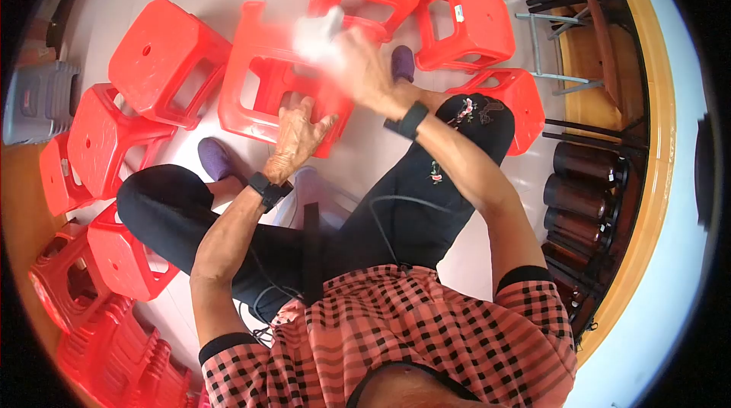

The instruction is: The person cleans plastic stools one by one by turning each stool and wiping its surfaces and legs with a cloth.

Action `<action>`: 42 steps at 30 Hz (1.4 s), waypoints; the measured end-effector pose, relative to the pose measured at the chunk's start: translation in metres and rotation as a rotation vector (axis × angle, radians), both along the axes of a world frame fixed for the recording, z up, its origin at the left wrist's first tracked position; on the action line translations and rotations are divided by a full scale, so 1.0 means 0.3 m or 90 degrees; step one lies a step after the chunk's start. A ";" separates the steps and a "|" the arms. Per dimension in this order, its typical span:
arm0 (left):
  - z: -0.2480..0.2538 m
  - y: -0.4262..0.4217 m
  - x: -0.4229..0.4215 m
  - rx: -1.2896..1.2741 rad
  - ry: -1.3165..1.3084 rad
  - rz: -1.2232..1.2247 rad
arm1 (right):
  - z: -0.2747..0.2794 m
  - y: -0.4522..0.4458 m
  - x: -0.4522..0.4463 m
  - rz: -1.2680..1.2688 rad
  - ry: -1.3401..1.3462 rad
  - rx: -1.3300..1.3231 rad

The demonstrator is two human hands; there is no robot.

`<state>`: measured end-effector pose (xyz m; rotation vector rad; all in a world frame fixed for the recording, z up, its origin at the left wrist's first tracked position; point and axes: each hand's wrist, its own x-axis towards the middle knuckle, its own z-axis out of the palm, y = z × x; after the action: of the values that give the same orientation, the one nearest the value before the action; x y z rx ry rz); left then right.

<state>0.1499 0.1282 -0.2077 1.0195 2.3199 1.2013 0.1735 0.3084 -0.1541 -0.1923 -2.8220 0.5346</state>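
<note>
A red plastic stool (245, 120) is between my knees, its cut-out side openings showing. My left hand (299, 134) grips its near edge, with the fingers bent over the rim and the thumb apart to the right. Over the far right part of that stool, my right hand (367, 77) is closed around a white cloth (318, 36). Both the cloth and the fingers are smeared by motion, and part of the stool is hidden behind them.
More red stools (164, 62) stand around me, left, ahead and right. Stacked red stools (114, 347) are at lower left, near a grey plastic bin (38, 103). Along the right wall are dark brown cylinders (582, 164) and a metal-legged folding chair (601, 43). Purple shoes (216, 158) are on my feet.
</note>
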 end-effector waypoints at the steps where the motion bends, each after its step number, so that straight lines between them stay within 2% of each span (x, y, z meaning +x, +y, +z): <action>1: -0.027 -0.005 0.007 0.026 0.032 -0.018 | -0.046 -0.027 0.022 0.061 -0.006 -0.041; 3: -0.051 -0.005 0.031 0.079 0.097 -0.055 | -0.049 -0.096 0.059 0.159 -0.031 -0.110; 4: -0.056 -0.016 0.057 -0.064 -0.168 -0.063 | -0.081 -0.083 0.064 0.131 -0.031 -0.115; 7: -0.093 -0.043 0.106 -0.109 -0.031 -0.133 | -0.051 0.048 0.061 0.014 0.033 -0.078; 9: -0.120 -0.041 0.133 -0.134 -0.074 -0.172 | -0.025 0.129 0.070 -0.142 -0.067 -0.048; 10: -0.158 -0.040 0.156 -0.130 -0.077 -0.186 | -0.041 0.164 0.083 -0.139 -0.071 -0.051; 14: -0.204 -0.003 0.200 -0.141 -0.079 -0.213 | -0.122 0.103 0.095 -0.048 -0.016 -0.068; 15: -0.219 -0.003 0.202 -0.140 -0.070 -0.225 | -0.083 0.021 0.086 -0.059 -0.073 -0.105; 18: -0.244 0.004 0.213 -0.208 -0.094 -0.275 | -0.159 -0.122 0.032 0.052 0.041 -0.219; 19: -0.272 0.006 0.216 -0.196 -0.040 -0.314 | -0.159 -0.173 -0.003 0.084 0.084 -0.237; 20: -0.318 0.006 0.223 -0.186 0.012 -0.353 | -0.167 -0.224 -0.075 0.099 0.087 -0.200; 23: -0.396 -0.016 0.253 -0.110 0.109 -0.306 | -0.207 -0.294 -0.286 0.138 0.077 -0.102; 27: -0.297 -0.003 0.231 -0.090 -0.046 -0.225 | -0.222 -0.258 -0.316 0.139 0.038 -0.040; 31: -0.268 0.004 0.222 -0.070 -0.049 -0.228 | -0.214 -0.136 -0.154 0.137 0.032 -0.039; 35: -0.275 0.005 0.210 -0.082 -0.099 -0.240 | -0.099 -0.013 0.090 0.128 -0.107 -0.023; 38: -0.270 -0.004 0.214 -0.057 -0.073 -0.229 | -0.022 0.079 0.198 0.066 -0.279 0.033; 41: -0.264 -0.014 0.207 -0.037 -0.049 -0.231 | 0.007 0.144 0.210 -0.029 -0.327 0.057; 42: -0.251 -0.015 0.199 -0.048 -0.027 -0.235 | -0.008 0.156 0.211 -0.084 -0.253 0.021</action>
<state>0.2097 0.1237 -0.2831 1.3080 2.0119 0.9715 0.2368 0.3551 -0.1565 -0.5266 -3.1659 0.4616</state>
